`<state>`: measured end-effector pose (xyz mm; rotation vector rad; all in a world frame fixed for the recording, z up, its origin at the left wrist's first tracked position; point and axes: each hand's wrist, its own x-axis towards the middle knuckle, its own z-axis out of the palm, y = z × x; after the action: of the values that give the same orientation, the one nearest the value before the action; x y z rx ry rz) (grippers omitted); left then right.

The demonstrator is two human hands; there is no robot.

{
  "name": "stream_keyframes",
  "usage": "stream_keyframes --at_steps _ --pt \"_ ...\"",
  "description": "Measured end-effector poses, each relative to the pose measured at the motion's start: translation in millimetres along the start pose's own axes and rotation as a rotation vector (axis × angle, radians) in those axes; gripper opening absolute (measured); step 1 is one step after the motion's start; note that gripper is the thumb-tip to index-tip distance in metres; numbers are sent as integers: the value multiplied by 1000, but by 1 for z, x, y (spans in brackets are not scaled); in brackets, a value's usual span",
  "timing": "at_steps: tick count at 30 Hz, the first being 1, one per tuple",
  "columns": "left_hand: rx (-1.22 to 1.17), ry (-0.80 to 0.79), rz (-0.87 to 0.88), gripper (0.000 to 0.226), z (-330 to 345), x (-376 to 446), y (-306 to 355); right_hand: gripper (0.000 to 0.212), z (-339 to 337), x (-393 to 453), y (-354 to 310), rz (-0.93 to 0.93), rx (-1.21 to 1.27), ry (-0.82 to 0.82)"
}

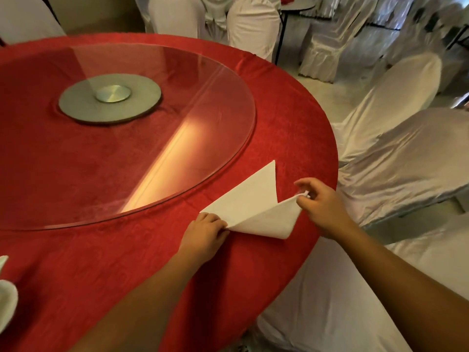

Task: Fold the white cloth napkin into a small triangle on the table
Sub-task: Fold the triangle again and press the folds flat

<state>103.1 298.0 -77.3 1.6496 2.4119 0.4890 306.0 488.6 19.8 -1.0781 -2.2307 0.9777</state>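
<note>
The white cloth napkin (250, 199) lies on the red tablecloth (101, 262) near the table's right edge, folded into a triangle with its far tip pointing away from me. My left hand (204, 233) presses the napkin's near-left corner flat against the table. My right hand (321, 203) pinches the napkin's right corner between thumb and fingers and holds it lifted off the table. That raised flap curls over the rest of the cloth.
A round glass turntable (208, 80) on a grey metal hub (110, 101) covers the table's middle. White folded napkins (6, 295) sit at the left edge. Chairs in white covers (396, 138) stand close around the table's right side and behind it.
</note>
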Motion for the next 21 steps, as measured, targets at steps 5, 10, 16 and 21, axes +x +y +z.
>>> stream_keyframes --at_steps 5,10,16,21 --pt "-119 109 -43 20 -5 13 -12 39 13 68 11 73 95 -20" --pt "-171 126 -98 15 -8 19 -19 42 34 125 30 151 146 -99" --pt "-279 69 -230 17 -12 27 -30 42 59 165 57 178 112 -137" --pt "-362 39 -312 10 -15 37 -39 40 68 184 71 143 12 -135"
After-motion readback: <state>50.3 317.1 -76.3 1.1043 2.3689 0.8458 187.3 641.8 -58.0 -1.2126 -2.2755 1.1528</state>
